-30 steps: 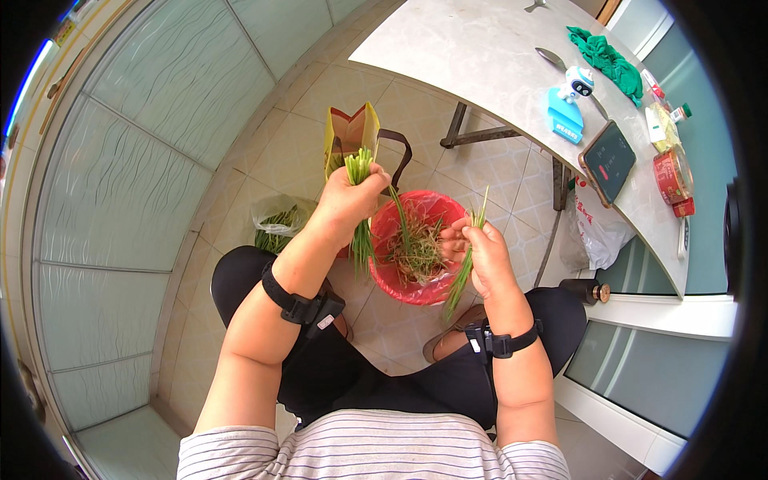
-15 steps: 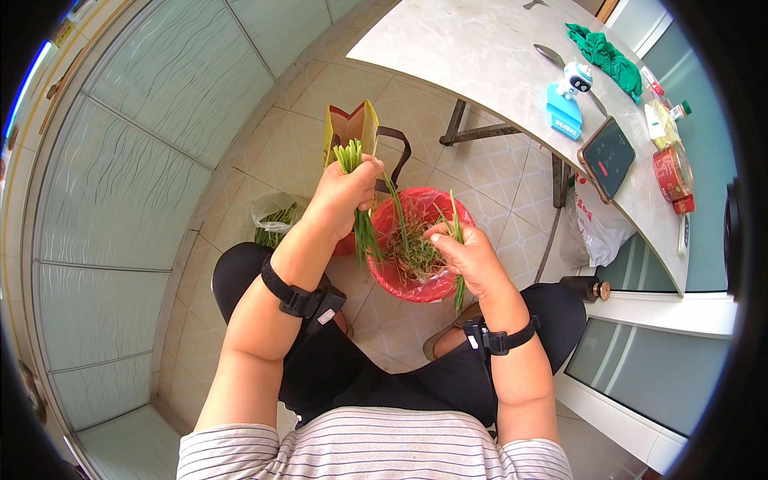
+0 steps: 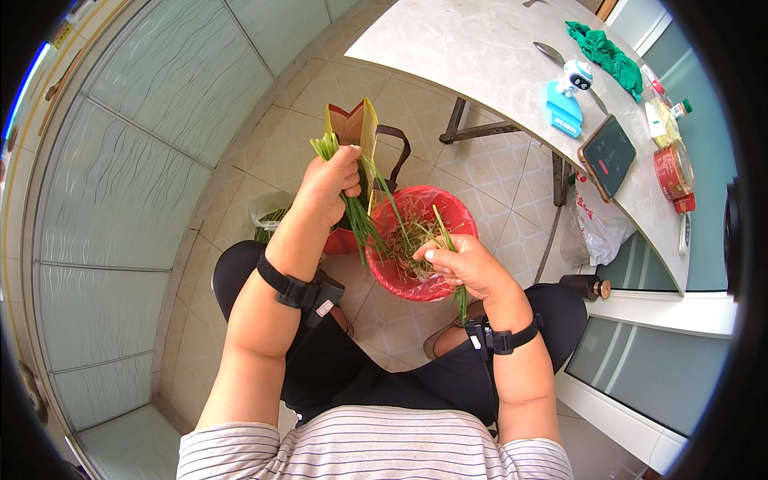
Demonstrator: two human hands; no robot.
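Note:
My left hand [image 3: 328, 188] is closed around a bunch of garlic chives [image 3: 360, 218]. Their pale cut ends stick out above the fist, and the green leaves hang below it toward the bin. Lower and to the right, my right hand [image 3: 474, 268] pinches a few thin green stalks [image 3: 442, 227], whose leaf ends dangle under the palm. Beneath both hands stands a round red bin [image 3: 469, 216] with a plastic liner. Inside it lies a heap of dry, brownish-green trimmings [image 3: 406, 250].
A yellow paper bag [image 3: 370, 120] with dark handles stands beyond the bin. Left of my wrist, a clear plastic bag [image 3: 264, 208] holds more greens. The table [image 3: 464, 48] at upper right carries a phone [image 3: 608, 158], a small robot figure [image 3: 574, 78] and a green cloth [image 3: 604, 60].
My left hand has shifted slightly left and down, tilting the bunch further. The right hand has dropped a little, and its stalks lean more to the left.

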